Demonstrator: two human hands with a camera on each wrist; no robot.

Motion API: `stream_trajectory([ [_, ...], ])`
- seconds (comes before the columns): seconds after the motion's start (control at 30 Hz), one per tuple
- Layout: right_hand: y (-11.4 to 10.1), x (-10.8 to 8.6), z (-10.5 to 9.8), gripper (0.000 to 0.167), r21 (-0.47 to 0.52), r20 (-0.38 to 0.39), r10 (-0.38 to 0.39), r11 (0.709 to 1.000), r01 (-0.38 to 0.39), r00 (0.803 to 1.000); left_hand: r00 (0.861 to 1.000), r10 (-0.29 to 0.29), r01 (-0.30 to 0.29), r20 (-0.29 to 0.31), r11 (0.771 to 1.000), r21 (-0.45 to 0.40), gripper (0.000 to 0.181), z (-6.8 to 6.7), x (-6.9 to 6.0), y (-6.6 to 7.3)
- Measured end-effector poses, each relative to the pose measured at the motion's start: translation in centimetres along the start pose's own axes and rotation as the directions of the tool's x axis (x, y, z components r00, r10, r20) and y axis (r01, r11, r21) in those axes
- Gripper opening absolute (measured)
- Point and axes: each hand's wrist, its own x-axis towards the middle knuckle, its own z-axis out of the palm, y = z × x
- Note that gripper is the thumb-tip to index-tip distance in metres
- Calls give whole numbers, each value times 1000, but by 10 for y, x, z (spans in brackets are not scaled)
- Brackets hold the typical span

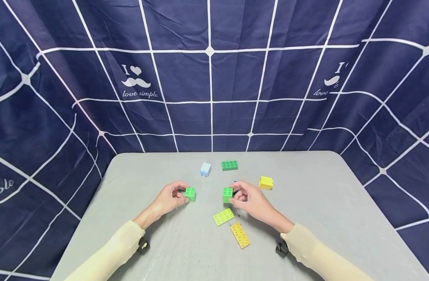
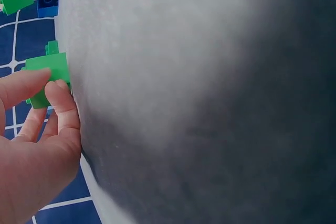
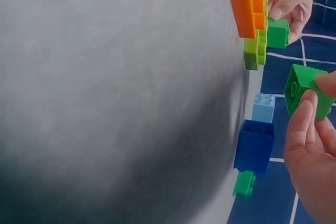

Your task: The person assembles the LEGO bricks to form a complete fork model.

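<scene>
I count eight: two bright green bricks (image 1: 190,194) (image 1: 227,196); one each dark green (image 1: 229,166), light blue (image 1: 206,169), blue (image 3: 254,148), yellow (image 1: 266,182), lime (image 1: 223,217), orange (image 1: 240,235). My hands (image 1: 170,198) (image 1: 248,198): two.

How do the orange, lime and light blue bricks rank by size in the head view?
Largest: orange brick, slightly; nearness to the camera may explain its lead
Next: lime brick
Smallest: light blue brick

Head cam's up high, facing forward and down at the tabletop (image 1: 179,246). Both wrist cams sit way closer, tipped sideways, each catching the left green block (image 2: 59,65) and right green block (image 3: 307,80).
</scene>
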Motion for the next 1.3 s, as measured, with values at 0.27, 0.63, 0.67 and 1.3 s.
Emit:
stream_trajectory([
  [0.27, -2, 8, 12, 42, 46, 1, -11, 999, 11, 1000, 1000, 1, -1, 6, 1000, -7, 39, -1, 1, -1],
  [0.63, -12, 20, 20, 40, 15, 18, -12, 1000, 12, 1000, 1000, -11, 11, -22, 1000, -2, 37, -2, 0, 1],
  [0.67, -13, 20, 21, 40, 15, 20, -13, 1000, 12, 1000, 1000, -13, 13, -22, 1000, -2, 37, -2, -1, 1],
  [1.3, -33, 39, 44, 39, 24, 49, -20, 1000, 19, 999, 999, -37, 37, -25, 999, 6, 39, -1, -3, 3],
])
